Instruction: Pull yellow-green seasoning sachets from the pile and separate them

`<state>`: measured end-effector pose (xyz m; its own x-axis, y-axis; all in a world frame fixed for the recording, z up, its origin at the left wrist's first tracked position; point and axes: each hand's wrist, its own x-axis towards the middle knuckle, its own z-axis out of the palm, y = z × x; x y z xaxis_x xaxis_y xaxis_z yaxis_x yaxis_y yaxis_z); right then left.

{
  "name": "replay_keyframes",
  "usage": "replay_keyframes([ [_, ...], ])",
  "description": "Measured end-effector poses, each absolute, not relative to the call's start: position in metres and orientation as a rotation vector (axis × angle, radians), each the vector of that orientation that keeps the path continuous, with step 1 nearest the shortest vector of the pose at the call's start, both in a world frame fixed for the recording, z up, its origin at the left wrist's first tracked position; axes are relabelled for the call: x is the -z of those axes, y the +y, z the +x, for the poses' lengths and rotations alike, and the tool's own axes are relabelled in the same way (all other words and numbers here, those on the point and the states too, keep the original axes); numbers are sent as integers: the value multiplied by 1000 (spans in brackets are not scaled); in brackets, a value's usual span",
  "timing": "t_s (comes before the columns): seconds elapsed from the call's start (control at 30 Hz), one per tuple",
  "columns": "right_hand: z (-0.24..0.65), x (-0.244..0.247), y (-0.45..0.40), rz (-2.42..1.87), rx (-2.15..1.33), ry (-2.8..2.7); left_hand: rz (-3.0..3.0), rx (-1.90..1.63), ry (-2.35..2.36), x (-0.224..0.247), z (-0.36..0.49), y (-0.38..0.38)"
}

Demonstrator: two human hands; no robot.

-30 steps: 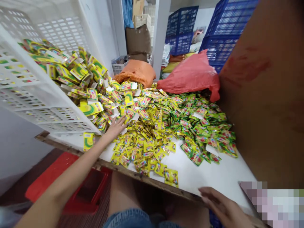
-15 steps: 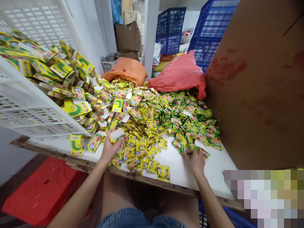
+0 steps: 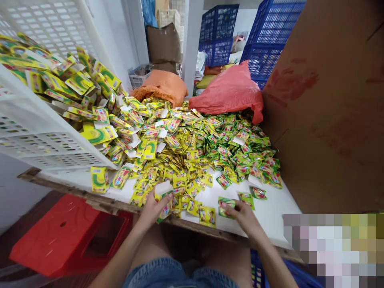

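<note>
Currently, left hand (image 3: 153, 208) curls round flap-up box (image 3: 163, 189) at tabletop (image 3: 274, 218) front edge; right hand (image 3: 247, 220) pinches green packet (image 3: 223, 207), outside box. Box contents unclear; loose packets (image 3: 237, 154), boxes (image 3: 96, 96) left heaped toward back edge.

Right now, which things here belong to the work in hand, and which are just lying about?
Seemingly in the work:
open box, held in the left hand
green packet, held in the right hand
loose yellow packets
loose green packets
small boxes spilling from the white crate

Seemingly just lying about:
red stool, low on the left
stacked blue crates behind
</note>
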<state>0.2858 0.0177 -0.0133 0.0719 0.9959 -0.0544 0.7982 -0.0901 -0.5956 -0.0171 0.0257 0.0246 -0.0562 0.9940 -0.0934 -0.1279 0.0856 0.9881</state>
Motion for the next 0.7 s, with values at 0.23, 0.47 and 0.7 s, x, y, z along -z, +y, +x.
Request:
replay_keyframes([
  [0.23, 212, 32, -13, -1867, -558, -1614, 861, -1054, 1025, -28, 12, 8],
  [0.47, 206, -19, -8, -1364, -977, -1258, 943, -860, 938, -25, 28, 3],
  [0.7, 193, -76, 8, -1080, -949, -1916, 949, -629, 747, -28, 31, -2],
])
